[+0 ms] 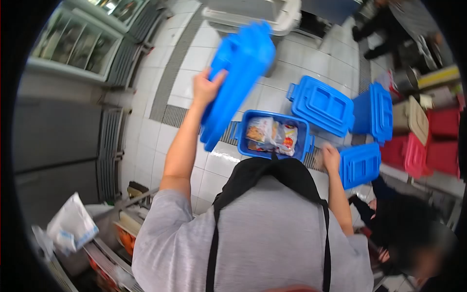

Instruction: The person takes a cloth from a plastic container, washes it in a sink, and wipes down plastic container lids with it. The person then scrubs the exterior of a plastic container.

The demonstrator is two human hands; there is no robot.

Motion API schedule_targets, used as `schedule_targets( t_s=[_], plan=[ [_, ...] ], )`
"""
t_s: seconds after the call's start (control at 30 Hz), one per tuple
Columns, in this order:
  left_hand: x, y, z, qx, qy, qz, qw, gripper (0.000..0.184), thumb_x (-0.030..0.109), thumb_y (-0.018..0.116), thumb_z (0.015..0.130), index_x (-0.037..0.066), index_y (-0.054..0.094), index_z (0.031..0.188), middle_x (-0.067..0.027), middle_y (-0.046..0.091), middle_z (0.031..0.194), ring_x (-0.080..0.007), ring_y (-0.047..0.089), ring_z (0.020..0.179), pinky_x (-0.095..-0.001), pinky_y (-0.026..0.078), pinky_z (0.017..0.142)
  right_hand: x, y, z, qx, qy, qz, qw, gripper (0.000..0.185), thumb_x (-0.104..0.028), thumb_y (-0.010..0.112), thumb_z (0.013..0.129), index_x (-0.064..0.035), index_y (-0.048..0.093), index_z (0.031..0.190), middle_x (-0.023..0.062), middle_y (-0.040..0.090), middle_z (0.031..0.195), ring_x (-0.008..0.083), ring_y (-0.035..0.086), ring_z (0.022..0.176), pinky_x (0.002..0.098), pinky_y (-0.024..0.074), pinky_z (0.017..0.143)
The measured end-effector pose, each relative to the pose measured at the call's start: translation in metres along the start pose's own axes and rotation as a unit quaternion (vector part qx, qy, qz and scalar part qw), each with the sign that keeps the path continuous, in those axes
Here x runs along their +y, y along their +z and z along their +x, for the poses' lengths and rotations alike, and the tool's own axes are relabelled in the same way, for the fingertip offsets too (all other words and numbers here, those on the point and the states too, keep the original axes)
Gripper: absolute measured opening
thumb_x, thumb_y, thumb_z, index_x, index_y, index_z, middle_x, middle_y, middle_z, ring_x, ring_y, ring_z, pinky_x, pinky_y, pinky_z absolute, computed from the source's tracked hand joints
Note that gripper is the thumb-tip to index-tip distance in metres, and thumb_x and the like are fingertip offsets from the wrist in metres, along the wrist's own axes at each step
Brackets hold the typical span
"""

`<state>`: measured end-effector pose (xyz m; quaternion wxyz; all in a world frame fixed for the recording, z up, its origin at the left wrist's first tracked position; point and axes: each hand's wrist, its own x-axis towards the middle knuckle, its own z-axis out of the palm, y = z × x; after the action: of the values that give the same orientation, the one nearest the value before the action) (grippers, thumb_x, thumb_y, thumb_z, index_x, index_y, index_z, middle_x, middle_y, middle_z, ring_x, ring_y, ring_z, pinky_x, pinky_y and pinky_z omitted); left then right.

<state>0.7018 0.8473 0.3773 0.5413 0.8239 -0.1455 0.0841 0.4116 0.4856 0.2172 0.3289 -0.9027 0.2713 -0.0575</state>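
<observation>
My left hand (206,88) grips the edge of a large blue lid (241,73), held up on its side to the left of an open blue bin (247,121). Inside the bin lie several printed plastic food packets (260,130), their contents too small to read. My right hand (331,156) hangs just right of the bin's handle, fingers curled in; whatever they may hold is hidden. Close beside it is a smaller lidded blue bin (360,164).
Two more lidded blue bins (323,104) stand ahead on the right, with red bins (404,151) beyond. A co-worker in dark clothes (413,219) crouches at lower right; another person (389,29) stands at top right. Glass-door fridges (78,46) line the left. A grey container (253,14) stands ahead.
</observation>
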Motion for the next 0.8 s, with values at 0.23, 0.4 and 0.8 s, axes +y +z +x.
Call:
schedule_targets(
  t_s=[0.23, 0.4, 0.8],
  plan=[
    [-0.071, 0.009, -0.067, -0.174, -0.072, 0.276, 0.943, 0.051, 0.052, 0.058, 0.066, 0.000, 0.057, 0.065, -0.0183, 0.054, 0.054, -0.0323, 0.055, 0.051, -0.0385, 0.043, 0.048, 0.125, -0.019, -0.094, -0.182, 0.217, -0.116, 0.952, 0.028, -0.032, 0.052, 0.075, -0.0059, 0.062, 0.078, 0.0134, 0.061, 0.072, 0.0262, 0.060, 0.070, 0.0331, 0.0453, 0.065],
    [-0.089, 0.018, -0.087, -0.225, -0.124, 0.261, 0.930, 0.047, 0.046, 0.058, 0.068, -0.001, 0.058, 0.073, -0.0196, 0.056, 0.059, -0.0321, 0.057, 0.056, -0.0397, 0.045, 0.053, 0.153, 0.010, -0.104, -0.202, 0.084, -0.099, 0.971, 0.035, -0.036, 0.046, 0.079, -0.0045, 0.060, 0.073, 0.0150, 0.060, 0.069, 0.0288, 0.058, 0.065, 0.0381, 0.0438, 0.059],
    [-0.102, 0.177, -0.104, -0.563, 0.043, 0.365, 0.740, 0.042, 0.033, 0.059, 0.067, -0.003, 0.048, 0.086, -0.0220, 0.058, 0.070, -0.0338, 0.059, 0.067, -0.0420, 0.048, 0.061, 0.094, 0.011, -0.154, -0.108, 0.239, 0.003, 0.965, 0.037, -0.038, 0.047, 0.077, -0.0026, 0.059, 0.076, 0.0204, 0.057, 0.076, 0.0350, 0.055, 0.076, 0.0414, 0.0427, 0.068]
  ],
)
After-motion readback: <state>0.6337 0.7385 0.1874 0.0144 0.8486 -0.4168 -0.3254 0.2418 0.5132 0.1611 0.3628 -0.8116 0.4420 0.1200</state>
